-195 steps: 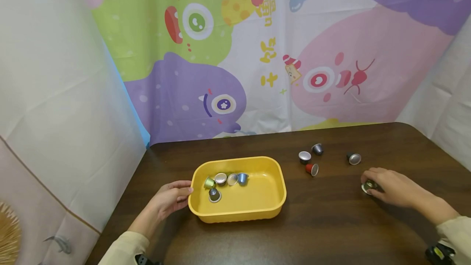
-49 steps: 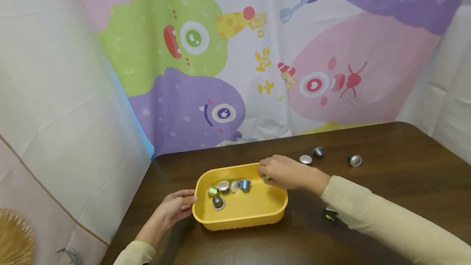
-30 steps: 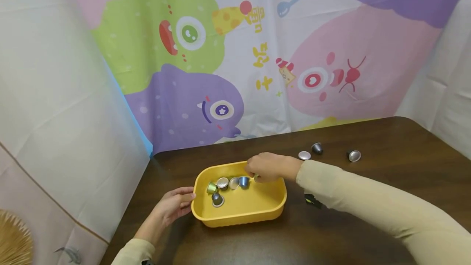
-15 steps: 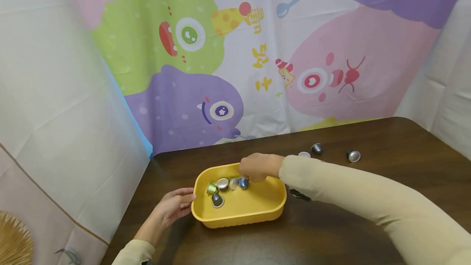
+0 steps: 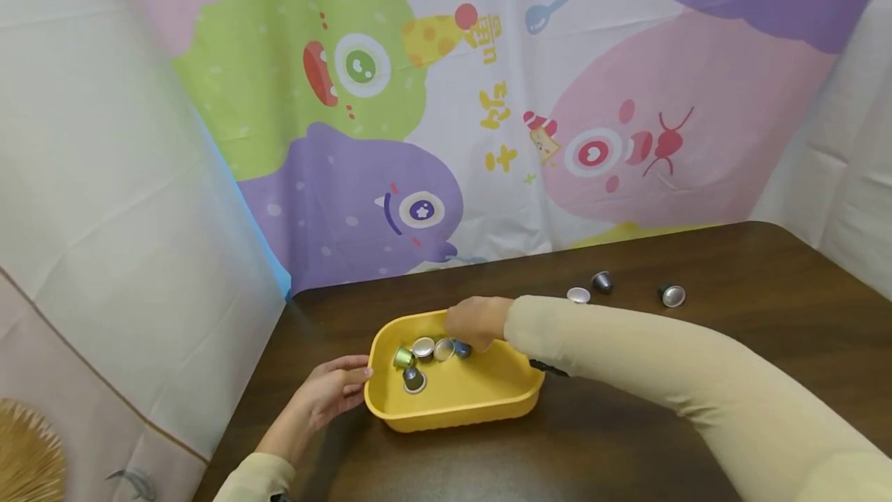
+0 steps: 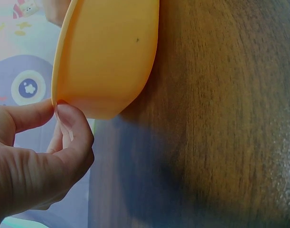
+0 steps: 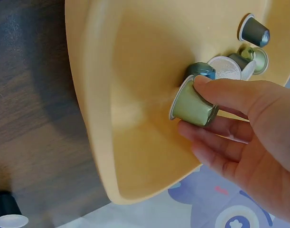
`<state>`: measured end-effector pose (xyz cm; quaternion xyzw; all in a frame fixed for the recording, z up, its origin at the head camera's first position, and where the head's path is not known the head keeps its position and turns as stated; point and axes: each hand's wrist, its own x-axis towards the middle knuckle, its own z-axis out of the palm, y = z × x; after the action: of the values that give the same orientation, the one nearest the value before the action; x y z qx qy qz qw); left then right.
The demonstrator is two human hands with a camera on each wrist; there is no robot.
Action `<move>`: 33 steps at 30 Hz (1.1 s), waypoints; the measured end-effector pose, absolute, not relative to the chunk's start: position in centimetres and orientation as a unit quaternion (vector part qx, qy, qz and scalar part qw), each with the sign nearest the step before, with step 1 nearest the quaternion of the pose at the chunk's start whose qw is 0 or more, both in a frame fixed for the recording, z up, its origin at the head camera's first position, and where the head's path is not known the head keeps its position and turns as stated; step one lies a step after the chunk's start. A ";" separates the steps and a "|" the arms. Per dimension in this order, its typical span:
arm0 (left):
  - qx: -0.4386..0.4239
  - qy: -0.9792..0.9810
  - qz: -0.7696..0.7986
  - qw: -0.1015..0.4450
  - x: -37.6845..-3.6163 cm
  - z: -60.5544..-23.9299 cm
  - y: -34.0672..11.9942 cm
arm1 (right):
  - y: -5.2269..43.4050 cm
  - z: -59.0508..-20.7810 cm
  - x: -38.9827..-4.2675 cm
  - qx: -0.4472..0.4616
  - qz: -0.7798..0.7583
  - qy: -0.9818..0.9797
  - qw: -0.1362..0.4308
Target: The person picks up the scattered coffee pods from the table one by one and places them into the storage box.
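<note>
A yellow tray stands on the dark wooden table. My left hand pinches its left rim between thumb and finger. My right hand reaches into the back of the tray and holds a light green capsule low over the tray floor. It is close beside a blue capsule. Several more capsules lie in the tray's left part: a green one, a foil-topped one and a grey one.
Three capsules lie on the table behind my right arm: a foil-topped one, a dark grey one and another further right. A dark capsule sits beside the tray. A cartoon curtain hangs behind the table.
My right hand has moved from the right side of the table into the tray with the green capsule, then leftward toward the capsules lying there. The left hand has kept its hold.
</note>
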<state>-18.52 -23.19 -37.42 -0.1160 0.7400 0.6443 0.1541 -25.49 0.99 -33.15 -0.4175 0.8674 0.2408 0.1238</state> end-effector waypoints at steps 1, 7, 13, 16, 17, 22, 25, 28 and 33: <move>-0.116 0.742 0.642 0.154 -18.6 -37.4 -23.2 | 0.9 -33.1 -25.5 -0.419 0.243 0.866 0.125; -0.124 0.745 0.638 0.151 -18.8 -37.2 -23.1 | 0.8 -32.9 -25.6 -0.415 0.247 0.868 0.117; -0.127 0.745 0.637 0.152 -19.0 -37.2 -23.2 | 0.9 -33.0 -25.6 -0.409 0.246 0.871 0.112; -0.129 0.744 0.638 0.152 -18.9 -37.1 -23.2 | 0.8 -33.1 -25.6 -0.404 0.251 0.872 0.114; -0.127 0.743 0.639 0.154 -18.9 -37.1 -23.2 | 0.7 -33.1 -25.6 -0.404 0.255 0.871 0.114; -0.127 0.741 0.641 0.155 -18.6 -37.1 -23.1 | 0.5 -33.3 -25.5 -0.406 0.269 0.866 0.112; -0.132 0.742 0.639 0.154 -18.5 -37.1 -23.1 | 0.3 -33.4 -25.5 -0.410 0.278 0.861 0.111; -0.133 0.742 0.639 0.152 -18.4 -37.2 -23.0 | 0.2 -33.4 -25.5 -0.414 0.289 0.857 0.107; -0.127 0.739 0.644 0.152 -18.3 -37.4 -23.0 | 0.4 -33.4 -25.6 -0.414 0.279 0.859 0.116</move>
<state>-18.31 -23.01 -37.37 -0.1270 0.7387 0.6443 0.1520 -25.57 0.36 -33.37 -0.4138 0.8587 0.2791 0.1163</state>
